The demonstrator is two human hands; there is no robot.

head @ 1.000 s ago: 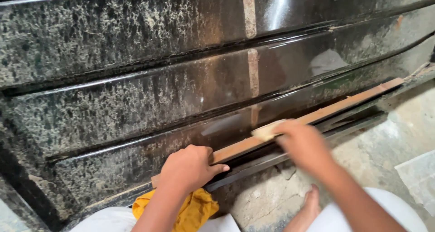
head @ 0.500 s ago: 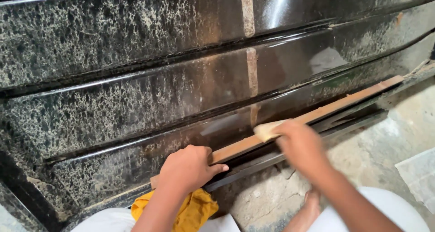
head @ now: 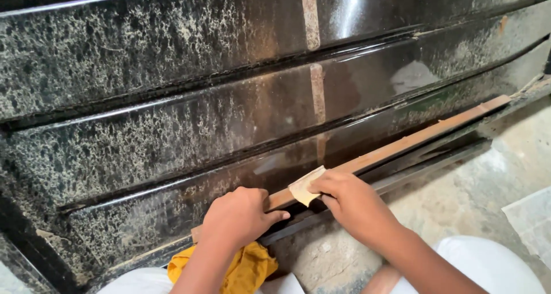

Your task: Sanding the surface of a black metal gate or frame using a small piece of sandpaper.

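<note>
Leftward slides the right hand (head: 351, 205), pinching a pale sandpaper scrap (head: 306, 186).
Left hand (head: 240, 218) presses flat on the wooden strip (head: 396, 148); its far right stretch looks unrubbed.

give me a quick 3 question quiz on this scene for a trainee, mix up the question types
1. True or false: the right hand holds a small pale piece of sheet against the long wooden strip.
2. Multiple choice: what lies just under the left hand? A) a yellow cloth B) a blue bucket C) a metal hammer
3. Fill in: the strip runs along the foot of stacked dark, speckled ______ slabs.

Key: 1 true; 2 A; 3 stone
</note>
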